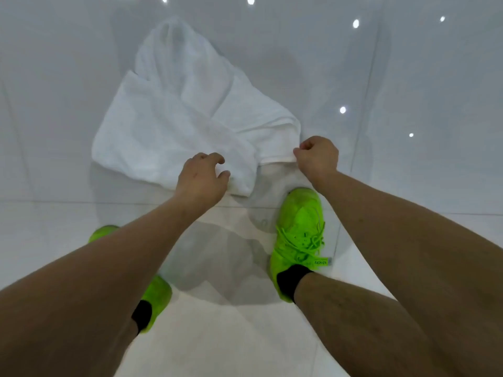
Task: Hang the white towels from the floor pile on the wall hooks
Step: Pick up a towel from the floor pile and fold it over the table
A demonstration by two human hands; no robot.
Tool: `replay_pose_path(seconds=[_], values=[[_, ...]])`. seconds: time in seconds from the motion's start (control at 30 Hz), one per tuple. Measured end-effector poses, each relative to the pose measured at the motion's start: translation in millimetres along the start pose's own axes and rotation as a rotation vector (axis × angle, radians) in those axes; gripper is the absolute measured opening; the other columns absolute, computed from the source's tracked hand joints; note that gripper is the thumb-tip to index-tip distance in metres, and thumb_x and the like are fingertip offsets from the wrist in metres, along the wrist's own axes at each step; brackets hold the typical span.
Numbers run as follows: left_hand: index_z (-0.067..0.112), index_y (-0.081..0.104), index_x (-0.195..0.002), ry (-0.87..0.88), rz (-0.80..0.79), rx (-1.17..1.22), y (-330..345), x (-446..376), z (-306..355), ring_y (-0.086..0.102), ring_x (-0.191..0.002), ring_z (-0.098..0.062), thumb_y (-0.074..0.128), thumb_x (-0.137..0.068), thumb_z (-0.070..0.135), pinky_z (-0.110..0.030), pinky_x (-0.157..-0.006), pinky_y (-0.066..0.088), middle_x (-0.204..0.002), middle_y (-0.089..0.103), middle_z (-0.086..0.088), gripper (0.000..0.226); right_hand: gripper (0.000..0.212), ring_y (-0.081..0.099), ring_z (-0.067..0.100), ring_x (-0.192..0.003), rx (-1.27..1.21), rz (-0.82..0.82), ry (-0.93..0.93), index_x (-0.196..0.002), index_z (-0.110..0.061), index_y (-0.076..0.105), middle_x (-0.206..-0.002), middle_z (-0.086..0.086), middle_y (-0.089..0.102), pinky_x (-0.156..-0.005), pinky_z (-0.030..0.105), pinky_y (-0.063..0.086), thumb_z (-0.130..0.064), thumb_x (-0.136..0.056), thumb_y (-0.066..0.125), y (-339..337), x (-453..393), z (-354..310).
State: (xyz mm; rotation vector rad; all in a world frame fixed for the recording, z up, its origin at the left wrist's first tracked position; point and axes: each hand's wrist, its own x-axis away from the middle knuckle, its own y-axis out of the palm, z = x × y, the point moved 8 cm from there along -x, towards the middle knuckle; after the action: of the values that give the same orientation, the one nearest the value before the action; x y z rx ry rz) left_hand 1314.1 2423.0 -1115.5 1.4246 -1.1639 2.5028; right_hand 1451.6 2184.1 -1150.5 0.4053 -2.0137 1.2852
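Center frame, white towel (174, 126) lies crumpled on glossy floor (408, 172). Right hand (317, 157) pinches its hemmed corner; left hand (202, 176) curls over near edge, grip unclear. Soft, light, floppy; take the corners.

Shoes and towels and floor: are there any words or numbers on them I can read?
"FASHION": on a small tag at the tongue of the right green sneaker.
Left green sneaker: no text shows.
White towels: no label or writing visible.
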Motion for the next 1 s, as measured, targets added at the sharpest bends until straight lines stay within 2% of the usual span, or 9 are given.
replay_pose_path(seconds=[0.13,0.27,0.37,0.47,0.57,0.63,0.77,0.87,1.0], values=[[0.025,0.058,-0.125,0.040,-0.038,-0.051,-33,50,29,0.052,-0.113,-0.025,0.055,-0.093,0.040,-0.036,-0.091,0.041,-0.123,0.056,-0.003,0.035,0.008,0.065,0.024,-0.092,-0.005,0.046,-0.008,-0.080,-0.017,0.070,-0.090,0.006,0.072,-0.074,0.023,0.041,-0.024,-0.084,0.072,-45,52,-13],[0.024,0.059,-0.124,0.115,-0.061,-0.072,-87,109,74,0.050,-0.116,-0.025,0.056,-0.092,0.038,-0.036,-0.095,0.040,-0.125,0.056,-0.003,0.035,0.004,0.064,0.025,-0.092,-0.006,0.043,-0.069,-0.085,-0.019,0.070,-0.093,0.006,0.072,-0.071,0.023,0.037,-0.022,-0.086,0.067,-99,117,-51],[0.023,0.059,-0.124,0.183,-0.055,-0.095,-142,154,113,0.050,-0.118,-0.025,0.057,-0.091,0.037,-0.033,-0.093,0.038,-0.124,0.056,-0.004,0.035,0.004,0.062,0.026,-0.090,-0.057,0.045,-0.136,-0.087,-0.018,0.067,-0.090,0.006,0.070,-0.070,0.025,0.038,-0.015,-0.086,0.063,-146,170,-92],[0.022,0.059,-0.124,0.245,-0.025,-0.126,-211,198,153,0.053,-0.113,-0.025,0.058,-0.091,0.036,-0.028,-0.084,0.035,-0.120,0.056,-0.005,0.035,0.008,0.058,0.022,-0.078,-0.159,0.058,-0.209,-0.083,-0.018,0.059,-0.077,-0.001,0.061,-0.064,0.027,0.040,-0.011,-0.088,0.059,-212,224,-142],[0.021,0.058,-0.126,0.321,0.029,-0.136,-286,243,202,0.055,-0.109,-0.024,0.058,-0.091,0.036,-0.027,-0.082,0.034,-0.123,0.055,-0.005,0.038,0.019,0.052,0.009,-0.065,-0.213,0.093,-0.285,-0.080,-0.020,0.054,-0.070,-0.009,0.052,-0.057,0.025,0.042,-0.002,-0.086,0.053,-298,280,-192],[0.020,0.056,-0.130,0.401,0.064,-0.158,-332,276,239,0.055,-0.110,-0.025,0.059,-0.091,0.036,-0.027,-0.083,0.035,-0.125,0.055,-0.007,0.042,0.020,0.050,0.002,-0.063,-0.250,0.148,-0.319,-0.081,-0.019,0.055,-0.071,-0.010,0.051,-0.059,0.026,0.046,0.000,-0.085,0.049,-362,321,-220],[0.020,0.050,-0.136,0.619,0.128,-0.171,-409,359,322,0.053,-0.117,-0.027,0.063,-0.088,0.039,-0.030,-0.087,0.038,-0.130,0.053,-0.007,0.053,0.020,0.057,0.015,-0.071,-0.276,0.290,-0.348,-0.087,-0.017,0.059,-0.079,-0.005,0.058,-0.060,0.031,0.051,-0.002,-0.081,0.046,-478,418,-256],[0.023,0.041,-0.143,0.776,0.144,-0.188,-449,428,384,0.046,-0.128,-0.025,0.066,-0.086,0.041,-0.032,-0.096,0.038,-0.142,0.047,-0.005,0.065,0.018,0.054,0.015,-0.070,-0.297,0.407,-0.366,-0.088,-0.015,0.059,-0.079,-0.004,0.058,-0.056,0.027,0.044,-0.005,-0.082,0.045,-547,492,-265],[0.031,0.028,-0.151,1.008,0.129,-0.228,-486,524,466,0.037,-0.138,-0.018,0.071,-0.084,0.033,-0.032,-0.107,0.035,-0.153,0.038,0.004,0.080,0.018,0.056,0.015,-0.071,-0.326,0.516,-0.487,-0.082,-0.019,0.061,-0.080,-0.002,0.061,-0.059,0.029,0.046,-0.007,-0.081,0.046,-641,575,-270]])
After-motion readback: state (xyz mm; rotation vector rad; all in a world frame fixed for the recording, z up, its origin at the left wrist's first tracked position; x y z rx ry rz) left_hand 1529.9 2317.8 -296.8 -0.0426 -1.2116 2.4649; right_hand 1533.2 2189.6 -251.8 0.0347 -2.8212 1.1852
